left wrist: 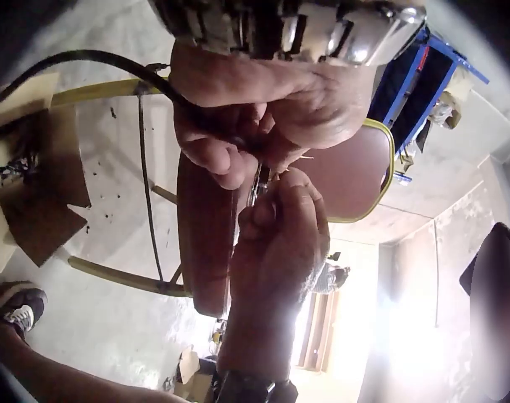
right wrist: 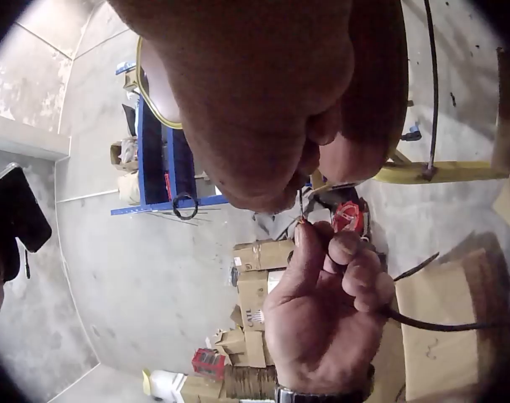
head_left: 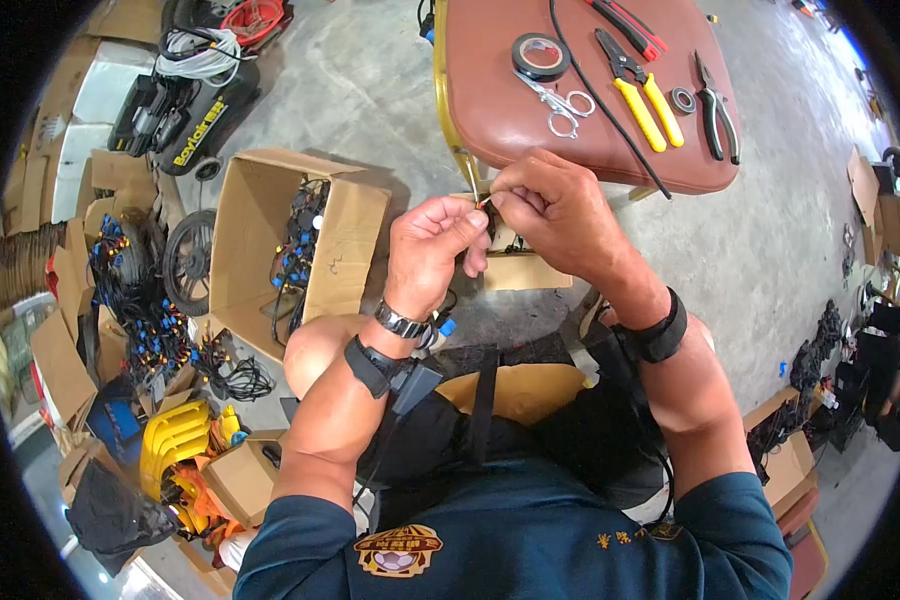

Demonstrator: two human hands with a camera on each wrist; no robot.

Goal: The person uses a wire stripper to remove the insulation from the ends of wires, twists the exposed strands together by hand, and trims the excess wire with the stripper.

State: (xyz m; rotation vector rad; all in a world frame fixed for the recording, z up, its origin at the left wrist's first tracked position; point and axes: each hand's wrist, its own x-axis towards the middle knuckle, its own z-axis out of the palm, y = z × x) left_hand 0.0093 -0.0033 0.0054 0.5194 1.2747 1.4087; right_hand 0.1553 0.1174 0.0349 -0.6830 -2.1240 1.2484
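In front of the chair seat, my left hand (head_left: 435, 245) pinches the end of a black cable (right wrist: 444, 325) between thumb and index finger; the cable trails out past the palm. A thin wire (right wrist: 301, 204) with a small orange-red spot at its base stands out from those fingertips. My right hand (head_left: 560, 215) pinches the wire's far part, its fingers curled and close to the left fingertips. The right hand's own fingertips are largely hidden in the right wrist view.
The brown chair seat (head_left: 490, 115) bears black tape (head_left: 522, 62), folding scissors (head_left: 544, 97), yellow-handled wire strippers (head_left: 632, 102), pliers (head_left: 710, 108), a small grey ring (head_left: 676, 97), a red-handled tool (head_left: 638, 32) and a cable (head_left: 621, 131). A cardboard box (head_left: 350, 250) with connectors stands left, near piled cables (head_left: 155, 330).
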